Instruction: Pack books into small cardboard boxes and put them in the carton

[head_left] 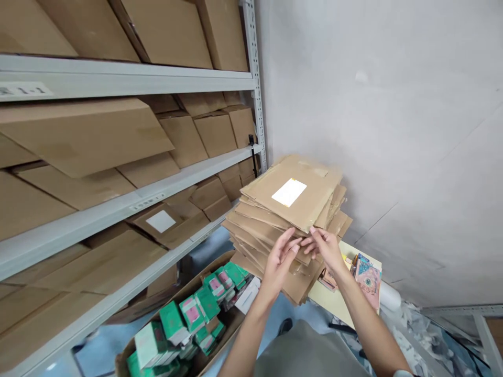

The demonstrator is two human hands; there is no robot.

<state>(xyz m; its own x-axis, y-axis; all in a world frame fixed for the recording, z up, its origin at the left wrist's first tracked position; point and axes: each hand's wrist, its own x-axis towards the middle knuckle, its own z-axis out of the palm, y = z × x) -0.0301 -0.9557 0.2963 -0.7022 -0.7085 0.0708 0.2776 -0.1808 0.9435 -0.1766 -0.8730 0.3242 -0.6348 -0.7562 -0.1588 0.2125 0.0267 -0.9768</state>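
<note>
A stack of flattened cardboard boxes (251, 230) stands in front of me. Its top flattened box (314, 191) bears a white label (289, 192). My left hand (281, 256) is at the near side of the stack, its thumb and fingers apart and loosely bent, holding nothing that I can see. Close beside it is my right hand (324, 248), one digit at the near corner of the top box and the other fingers spread toward the left hand. No grip on the cardboard shows.
Grey metal shelving (157, 201) full of cardboard boxes runs along the left. Below it sits an open carton (231, 335) holding green-and-white packs (173, 322). A pale tabletop (341, 306) carries a pink-and-blue booklet (368, 283). A white roll (390, 298) and crumpled plastic (424, 335) lie at right, beside the wall (385, 131).
</note>
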